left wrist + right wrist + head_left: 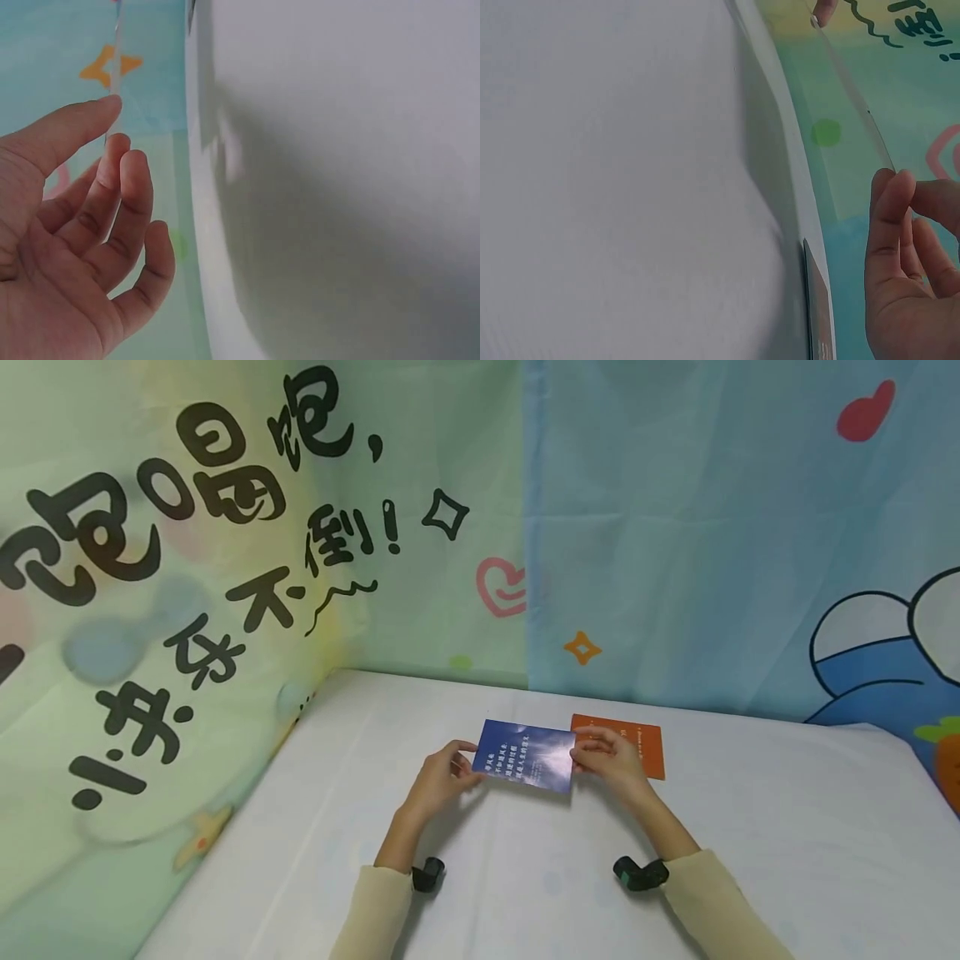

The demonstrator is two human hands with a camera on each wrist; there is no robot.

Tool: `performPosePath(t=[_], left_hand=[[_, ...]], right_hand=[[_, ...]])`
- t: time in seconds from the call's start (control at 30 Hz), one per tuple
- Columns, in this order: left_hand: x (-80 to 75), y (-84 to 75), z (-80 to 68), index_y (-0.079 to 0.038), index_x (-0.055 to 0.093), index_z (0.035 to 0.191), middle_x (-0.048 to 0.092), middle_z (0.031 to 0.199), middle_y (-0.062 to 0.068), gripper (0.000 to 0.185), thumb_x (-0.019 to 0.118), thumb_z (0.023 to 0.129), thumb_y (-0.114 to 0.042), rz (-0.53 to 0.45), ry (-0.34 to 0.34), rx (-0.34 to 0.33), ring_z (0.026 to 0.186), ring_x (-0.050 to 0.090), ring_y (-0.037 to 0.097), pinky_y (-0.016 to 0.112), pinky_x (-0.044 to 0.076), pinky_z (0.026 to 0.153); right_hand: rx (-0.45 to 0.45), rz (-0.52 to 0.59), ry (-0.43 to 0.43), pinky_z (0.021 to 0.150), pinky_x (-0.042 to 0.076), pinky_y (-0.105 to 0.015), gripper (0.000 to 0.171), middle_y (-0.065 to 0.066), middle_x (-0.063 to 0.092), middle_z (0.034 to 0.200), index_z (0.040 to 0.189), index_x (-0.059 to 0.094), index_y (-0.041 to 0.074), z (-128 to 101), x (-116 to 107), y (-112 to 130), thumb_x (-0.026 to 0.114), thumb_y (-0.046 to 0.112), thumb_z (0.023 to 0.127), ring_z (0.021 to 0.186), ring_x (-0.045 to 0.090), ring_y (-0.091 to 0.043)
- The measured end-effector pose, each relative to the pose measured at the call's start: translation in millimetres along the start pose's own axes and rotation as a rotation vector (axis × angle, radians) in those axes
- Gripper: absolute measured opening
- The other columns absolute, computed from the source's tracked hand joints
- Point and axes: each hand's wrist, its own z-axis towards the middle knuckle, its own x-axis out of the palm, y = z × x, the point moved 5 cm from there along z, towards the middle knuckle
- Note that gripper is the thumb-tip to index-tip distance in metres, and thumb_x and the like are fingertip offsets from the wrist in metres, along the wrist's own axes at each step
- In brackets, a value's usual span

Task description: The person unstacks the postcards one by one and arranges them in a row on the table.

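Observation:
A blue-purple card (528,755) with white lettering is held up over the table between both hands. My left hand (444,777) pinches its left edge between thumb and fingers. The right hand (611,760) grips the opposite edge the same way. Seen edge-on in the right wrist view, the card (855,94) is a thin strip running from one hand to the other. An orange card (651,750) with white print lies on the table behind the right hand, which partly hides it.
A white cloth covers the table (300,877). Printed fabric backdrops (675,527) with large dark characters and cartoon shapes rise along its left and far edges. Small dark wrist cameras (641,873) sit on both wrists.

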Motion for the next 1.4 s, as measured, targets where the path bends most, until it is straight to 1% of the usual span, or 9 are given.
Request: performPosePath(t=[0.13, 0.3, 0.5, 0.7, 0.93, 1.1, 1.23, 1.4], left_hand=[[-7.3, 3.7, -2.8, -0.003, 0.060, 0.122, 0.062, 0.079, 0.002, 0.041, 0.076, 0.084, -0.010, -0.004, -0.009, -0.002, 0.075, 0.060, 0.013, 0.028, 0.049, 0.071], [-15.3, 7.7, -6.6, -0.003, 0.061, 0.121, 0.062, 0.079, 0.002, 0.042, 0.076, 0.083, -0.010, 0.000, -0.022, -0.009, 0.074, 0.060, 0.013, 0.026, 0.049, 0.069], [-25.6, 14.2, -12.4, -0.004, 0.062, 0.121, 0.062, 0.079, 0.002, 0.041, 0.077, 0.083, -0.010, -0.014, -0.040, -0.028, 0.074, 0.060, 0.013, 0.026, 0.048, 0.069], [-35.3, 23.0, -16.8, -0.003, 0.062, 0.119, 0.062, 0.078, 0.002, 0.040, 0.077, 0.082, -0.007, -0.012, -0.056, -0.027, 0.073, 0.060, 0.013, 0.026, 0.049, 0.069], [-43.9, 28.3, -19.8, -0.002, 0.063, 0.119, 0.062, 0.077, 0.002, 0.040, 0.077, 0.081, -0.003, -0.015, -0.060, -0.044, 0.071, 0.059, 0.012, 0.025, 0.048, 0.069], [-49.7, 31.9, -21.8, 0.000, 0.062, 0.119, 0.062, 0.079, 0.004, 0.041, 0.076, 0.081, -0.003, -0.016, -0.063, -0.048, 0.071, 0.059, 0.013, 0.025, 0.048, 0.068], [-55.5, 39.3, -26.8, 0.000, 0.062, 0.119, 0.062, 0.079, 0.004, 0.041, 0.076, 0.081, -0.002, -0.015, -0.075, -0.079, 0.071, 0.058, 0.013, 0.024, 0.047, 0.067], [-63.8, 50.0, -33.1, 0.000, 0.062, 0.120, 0.062, 0.080, 0.005, 0.041, 0.076, 0.081, -0.002, -0.014, -0.085, -0.107, 0.073, 0.059, 0.014, 0.024, 0.048, 0.067]], right_hand=[[-0.019, 0.034, 0.015, 0.070, 0.056, -0.026, 0.044, 0.001, 0.067, 0.087, 0.130, 0.048, -0.012, 3.4, 8.3, -0.8, 0.064, -0.002, 0.091, 0.070, 0.066, -0.011], [-0.016, 0.060, 0.029, 0.072, 0.057, -0.031, 0.041, 0.000, 0.067, 0.085, 0.129, 0.048, -0.013, 5.7, 17.9, -2.8, 0.061, -0.005, 0.091, 0.070, 0.066, -0.012], [-0.008, 0.081, 0.046, 0.073, 0.057, -0.034, 0.042, -0.005, 0.067, 0.087, 0.129, 0.048, -0.014, 7.3, 31.6, -4.1, 0.061, -0.007, 0.090, 0.070, 0.067, -0.012], [0.000, 0.060, 0.083, 0.072, 0.057, -0.031, 0.041, -0.012, 0.065, 0.091, 0.130, 0.047, -0.013, 9.5, 44.6, -7.1, 0.060, -0.006, 0.091, 0.071, 0.066, -0.012], [0.029, 0.068, 0.098, 0.070, 0.057, -0.028, 0.040, -0.007, 0.066, 0.090, 0.129, 0.046, -0.012, 12.7, 54.7, -12.5, 0.059, -0.004, 0.092, 0.072, 0.067, -0.013], [0.025, 0.085, 0.104, 0.069, 0.056, -0.028, 0.040, -0.009, 0.067, 0.090, 0.129, 0.047, -0.012, 16.4, 62.3, -14.3, 0.060, -0.004, 0.091, 0.072, 0.067, -0.013], [0.030, 0.075, 0.117, 0.067, 0.056, -0.026, 0.041, -0.011, 0.067, 0.091, 0.128, 0.048, -0.013, 17.7, 72.6, -14.4, 0.061, -0.005, 0.090, 0.070, 0.066, -0.012], [0.053, 0.030, 0.123, 0.065, 0.055, -0.026, 0.040, -0.013, 0.067, 0.092, 0.128, 0.049, -0.012, 17.9, 85.6, -13.6, 0.062, -0.003, 0.091, 0.070, 0.066, -0.012]])
